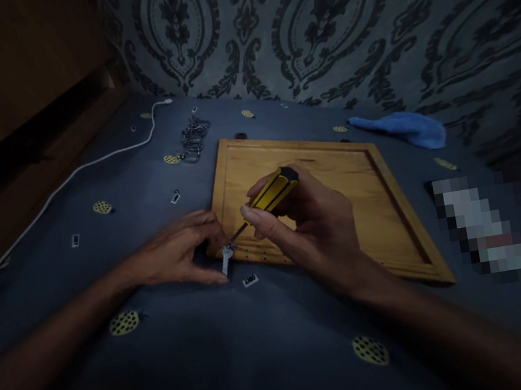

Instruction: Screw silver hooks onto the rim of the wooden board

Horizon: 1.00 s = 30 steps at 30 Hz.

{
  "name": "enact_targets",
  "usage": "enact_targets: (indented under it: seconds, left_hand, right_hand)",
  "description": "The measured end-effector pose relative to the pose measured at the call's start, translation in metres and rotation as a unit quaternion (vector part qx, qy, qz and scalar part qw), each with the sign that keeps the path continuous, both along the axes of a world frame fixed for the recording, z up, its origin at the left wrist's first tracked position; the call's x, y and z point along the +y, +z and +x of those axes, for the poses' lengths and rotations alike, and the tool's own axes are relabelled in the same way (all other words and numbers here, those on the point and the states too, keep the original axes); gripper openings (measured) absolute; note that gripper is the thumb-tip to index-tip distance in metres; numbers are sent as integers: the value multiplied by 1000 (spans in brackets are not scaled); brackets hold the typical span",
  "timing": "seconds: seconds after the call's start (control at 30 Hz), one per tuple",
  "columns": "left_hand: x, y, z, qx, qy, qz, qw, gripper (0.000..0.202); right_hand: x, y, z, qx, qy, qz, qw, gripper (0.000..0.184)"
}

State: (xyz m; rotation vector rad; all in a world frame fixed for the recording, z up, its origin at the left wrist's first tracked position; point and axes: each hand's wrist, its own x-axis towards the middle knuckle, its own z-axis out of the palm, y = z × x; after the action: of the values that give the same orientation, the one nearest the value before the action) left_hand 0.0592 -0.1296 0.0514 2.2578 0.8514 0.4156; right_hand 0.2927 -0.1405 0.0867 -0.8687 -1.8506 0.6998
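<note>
A dark blue cloth [246, 355] with yellow dotted spots covers the whole work surface, running up to a patterned wall. On it lies a square wooden board [337, 176] with a raised rim, flat and turned a little askew, its near left corner pointing at the hands. A white cable [88, 166] trails across the cloth well to the left, and a blue rag [403, 127] lies beyond the board's far right corner. The right hand [310, 227] hovers over the board's near edge, closed around a yellow and black screwdriver [273, 194]; the handle slants up and right out of the fist while the thin shaft points down and left. The left hand [176, 254] rests on the cloth just left of that corner, half curled, with fingers above and thumb below a small metal plate [226, 260]; blur hides whether they actually pinch it. The plate sits at the board's near left corner, between the two hands, and the screwdriver tip meets its upper end. A heap of metal pieces [193, 138] lies farther back, left of the board.
</note>
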Motion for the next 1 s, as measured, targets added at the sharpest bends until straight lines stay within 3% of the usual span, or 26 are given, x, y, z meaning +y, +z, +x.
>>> enact_targets:
  seconds: [0.53, 0.7, 0.87, 1.0]
  left_hand:
    - [0, -3, -1, -15, 0, 19, 1000, 38]
    - [0, -3, 0, -5, 3, 19, 1000, 39]
    - [0, -5, -1, -11, 7, 26, 1000, 41]
    - [-1, -6, -1, -9, 7, 33, 999, 41]
  right_hand:
    - [-1, -1, -3, 4, 13, -11, 1000, 22]
    - [-1, 11, 0, 31, 82, -89, 992, 20]
    - [3, 26, 5, 37, 174, -217, 960, 21]
    - [2, 25, 3, 55, 185, -245, 950, 22]
